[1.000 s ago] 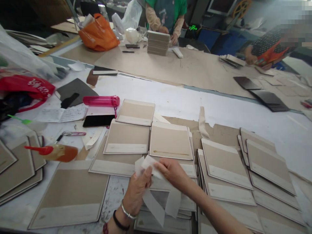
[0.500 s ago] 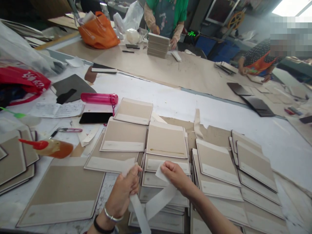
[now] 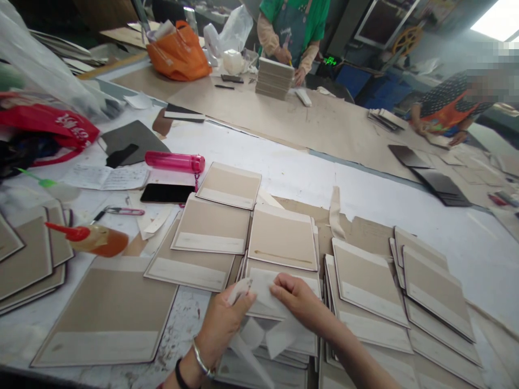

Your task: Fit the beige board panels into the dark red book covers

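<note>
The left hand [image 3: 223, 319] pinches pale strips [image 3: 251, 356] between thumb and fingers; the loose ends hang below the grip. The right hand [image 3: 300, 300], just beside it, is closed narrowly, thumb against forefinger, at the edge of the pale material between the hands (how many layers are held cannot be told). The strips are therefore located at the grip, above a column of overlapping panels.

Directly beyond the grip lies a beige panel [image 3: 281, 232] bearing a brown streak [image 3: 284, 257] along its near edge. To the right of the grip, panels overlap in further columns [image 3: 368, 275]; to the left, a large panel [image 3: 105, 308] lies flat. The work surface [image 3: 275, 156] is white, with dark marks showing beside the left wrist.

Left of the grip and farther out: a bottle [image 3: 101, 240] of amber liquid on its side, red nozzle pointing away from the hands; a black phone [image 3: 168, 193]; a pink cylinder [image 3: 174, 161]; and a handwritten sheet [image 3: 107, 176].

Well beyond the grip stands a second, brown-covered table [image 3: 324, 121], carrying an orange bag [image 3: 176, 56]. Behind it, a co-worker in green [image 3: 294, 27] has both hands by a block of stacked boards [image 3: 273, 81]. At far right, another co-worker [image 3: 450, 113] wears an orange apron.
</note>
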